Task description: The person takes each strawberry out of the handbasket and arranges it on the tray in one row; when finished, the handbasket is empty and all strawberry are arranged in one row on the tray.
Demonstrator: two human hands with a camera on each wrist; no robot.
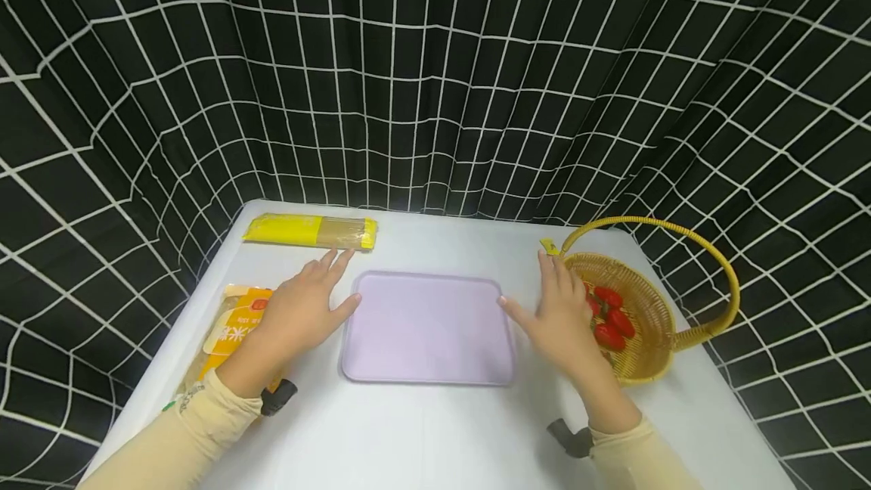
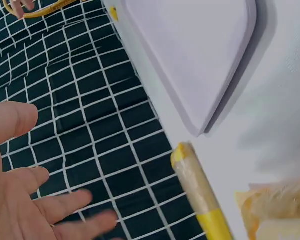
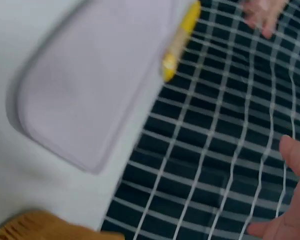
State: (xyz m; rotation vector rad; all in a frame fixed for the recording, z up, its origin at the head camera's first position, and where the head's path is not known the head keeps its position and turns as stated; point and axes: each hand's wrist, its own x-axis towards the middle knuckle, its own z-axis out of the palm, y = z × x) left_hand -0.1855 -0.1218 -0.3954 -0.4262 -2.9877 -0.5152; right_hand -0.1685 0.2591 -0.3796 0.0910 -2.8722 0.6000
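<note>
Treat lilac tray [image 1: 429, 330], midway between left and right edges of the surface [image 1: 422, 429], as probably light, stiff, slippery, best held by both short sides, with nothing gripped in left hand [image 1: 298, 310] or right hand [image 1: 562, 317]

Left hand [image 1: 299, 308] and right hand [image 1: 561, 316] flank 1 lilac tray [image 1: 429, 331]; wicker basket [image 1: 652, 308] at right.

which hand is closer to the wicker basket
Right. The right hand is beside the wicker basket, partly covering it in the head view; the left hand is farther off, left of the lavender tray.
</note>
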